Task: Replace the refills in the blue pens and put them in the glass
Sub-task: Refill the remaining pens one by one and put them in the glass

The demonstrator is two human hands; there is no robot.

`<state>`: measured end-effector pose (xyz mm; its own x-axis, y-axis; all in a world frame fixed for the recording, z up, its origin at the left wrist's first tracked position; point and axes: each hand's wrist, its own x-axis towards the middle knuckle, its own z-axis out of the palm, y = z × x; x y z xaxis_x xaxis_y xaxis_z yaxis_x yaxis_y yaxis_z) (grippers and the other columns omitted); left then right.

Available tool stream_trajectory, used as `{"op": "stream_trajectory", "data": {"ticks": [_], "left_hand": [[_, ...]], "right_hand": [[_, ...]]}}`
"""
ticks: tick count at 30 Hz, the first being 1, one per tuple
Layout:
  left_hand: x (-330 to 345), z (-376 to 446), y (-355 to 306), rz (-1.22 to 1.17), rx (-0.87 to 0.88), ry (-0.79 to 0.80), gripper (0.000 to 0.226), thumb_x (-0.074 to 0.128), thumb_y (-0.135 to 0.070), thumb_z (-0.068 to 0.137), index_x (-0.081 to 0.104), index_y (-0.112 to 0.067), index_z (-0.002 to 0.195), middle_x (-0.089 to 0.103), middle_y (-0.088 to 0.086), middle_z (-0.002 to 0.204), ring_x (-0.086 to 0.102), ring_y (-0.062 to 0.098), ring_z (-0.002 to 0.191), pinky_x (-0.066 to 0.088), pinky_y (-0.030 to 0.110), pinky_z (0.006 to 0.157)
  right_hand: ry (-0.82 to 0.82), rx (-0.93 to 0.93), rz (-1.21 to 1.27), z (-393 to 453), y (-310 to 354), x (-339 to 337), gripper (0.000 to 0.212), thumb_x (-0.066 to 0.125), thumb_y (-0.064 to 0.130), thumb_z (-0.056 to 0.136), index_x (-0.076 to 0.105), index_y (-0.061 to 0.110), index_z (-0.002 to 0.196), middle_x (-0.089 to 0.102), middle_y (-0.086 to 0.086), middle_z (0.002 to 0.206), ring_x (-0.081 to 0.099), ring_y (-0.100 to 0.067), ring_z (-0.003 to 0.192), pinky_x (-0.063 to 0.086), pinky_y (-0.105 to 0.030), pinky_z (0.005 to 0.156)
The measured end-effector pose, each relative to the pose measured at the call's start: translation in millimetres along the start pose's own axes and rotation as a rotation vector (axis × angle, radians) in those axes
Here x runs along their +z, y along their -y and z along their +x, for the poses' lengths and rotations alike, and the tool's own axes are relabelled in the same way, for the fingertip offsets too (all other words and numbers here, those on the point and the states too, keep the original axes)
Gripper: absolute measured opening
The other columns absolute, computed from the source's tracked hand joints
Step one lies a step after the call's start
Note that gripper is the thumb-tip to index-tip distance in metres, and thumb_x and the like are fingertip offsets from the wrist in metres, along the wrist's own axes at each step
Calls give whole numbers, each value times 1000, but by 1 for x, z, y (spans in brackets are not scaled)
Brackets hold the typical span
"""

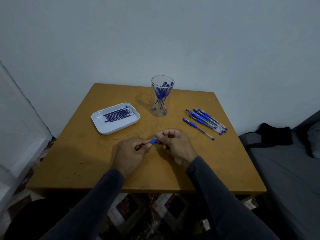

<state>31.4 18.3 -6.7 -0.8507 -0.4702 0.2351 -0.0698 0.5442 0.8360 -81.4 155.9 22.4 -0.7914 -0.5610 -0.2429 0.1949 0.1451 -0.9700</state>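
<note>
A wooden table [103, 170] carries everything. At its far edge a glass [162, 96] stands with blue pens inside. A white tray [103, 129] of refills [118, 115] lies at left; loose pens [205, 121] lie at right. One blue pen [153, 141] is gripped by the left hand [131, 155] and pinched, it seems, by the right hand [174, 144], both close together.

home room | wooden table [103, 170] | patterned floor tiles [138, 213] | grey mattress [285, 170]
</note>
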Motion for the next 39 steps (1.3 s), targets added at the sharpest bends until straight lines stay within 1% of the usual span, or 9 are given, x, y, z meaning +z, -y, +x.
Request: {"op": "stream_trajectory", "data": {"ticks": [3,7,12,16,18,24,28,33,39], "left_hand": [[-1,0,-1,-40,1,-5,20,73,-16,90,74,-30,106,71,-16,84,64,0,84,46,8,71],[-1,0,-4,-43,-4,-7,23,74,-15,89,73,-29,107,69,-18,87,61,-5,85,45,7,70],[-2,0,-3,-40,-13,0,20,73,-17,89,74,-27,107,70,-14,90,61,-1,86,47,9,71],[-1,0,-2,-31,-3,-16,21,75,-16,88,76,-23,108,70,-16,89,60,-4,84,46,9,71],[-1,0,-2,-32,-11,-28,21,75,-16,88,76,-25,107,71,-16,89,61,-2,83,47,11,70],[0,1,-1,-37,-8,-23,22,75,-17,88,76,-21,109,72,-13,93,62,-3,87,47,7,72],[0,1,-2,-23,-14,-21,22,74,-16,89,75,-23,110,70,-16,91,61,-4,87,47,7,71],[0,2,-1,-24,-17,-20,22,73,-16,89,75,-23,110,70,-17,93,61,-6,88,45,5,72],[-1,2,1,-42,-43,-27,19,71,-20,91,73,-30,107,71,-15,89,63,-1,86,50,13,73]], "right_hand": [[34,-40,-22,-1,2,-2,12,66,5,97,72,10,106,70,-5,87,53,-9,59,42,-19,45],[49,-36,-23,-2,7,-3,51,68,0,93,58,28,134,73,-4,113,58,-10,59,40,-20,40],[-79,-10,-131,-2,5,-1,26,72,31,95,67,7,104,72,-2,85,51,-2,49,40,-17,43],[-1,-40,-108,-2,5,-4,12,67,7,96,69,6,108,69,-4,86,53,-1,52,42,-17,46],[54,-52,-14,-2,8,-5,29,65,-3,93,67,10,119,72,-12,99,55,-4,57,43,-19,47],[-55,-8,-190,-1,4,-1,23,70,27,96,70,6,105,70,-2,87,54,-5,62,43,-19,52],[72,-1,-74,-1,8,-6,25,63,3,95,68,14,117,69,-4,94,55,-1,57,42,-17,47],[-12,14,-202,-2,9,-4,16,71,28,95,69,14,102,67,1,84,54,-5,63,42,-20,51],[-45,-57,-126,-4,14,0,11,60,11,101,70,14,105,62,-4,89,48,-4,56,40,-17,46]]}}
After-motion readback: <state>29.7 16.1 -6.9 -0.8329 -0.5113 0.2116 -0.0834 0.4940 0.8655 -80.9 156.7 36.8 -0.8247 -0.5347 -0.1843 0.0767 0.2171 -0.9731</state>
